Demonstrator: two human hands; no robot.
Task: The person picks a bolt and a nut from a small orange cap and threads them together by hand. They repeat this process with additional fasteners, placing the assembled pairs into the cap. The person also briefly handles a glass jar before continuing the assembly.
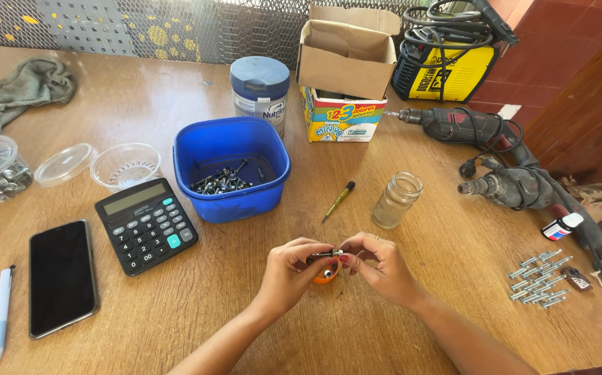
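**Both hands pinch a small metal piece over the workbench**

The left hand [288,267] and the right hand [377,267] meet at the near middle of the wooden table [384,326], fingertips narrowed onto a small metal fastener [329,254] held between them. Just under it, partly hidden by the fingers, shows a small orange object [327,276]; what it is cannot be told.

Just beyond the hands lie a yellow-handled screwdriver [338,201] and an empty glass jar [396,200], both apart from the hands. Further back and left stands a blue plastic tub [231,167] with dark screws in its bottom. Left of that lie a black calculator [146,225], a dark phone [61,276] and a white pen [0,316]. At the far left are clear plastic containers [124,165], one with metal bits, and a grey-green rag [20,90].

To the right lie two corded drills [495,156], a row of silvery bolts [540,279] and a small bottle with a red and white label [561,226].

At the back stand a round tin with a blue lid and a pale label [260,90], an open cardboard box [346,76] whose lower band is brightly coloured, and a yellow and black machine [447,59] with coiled black cable on top.
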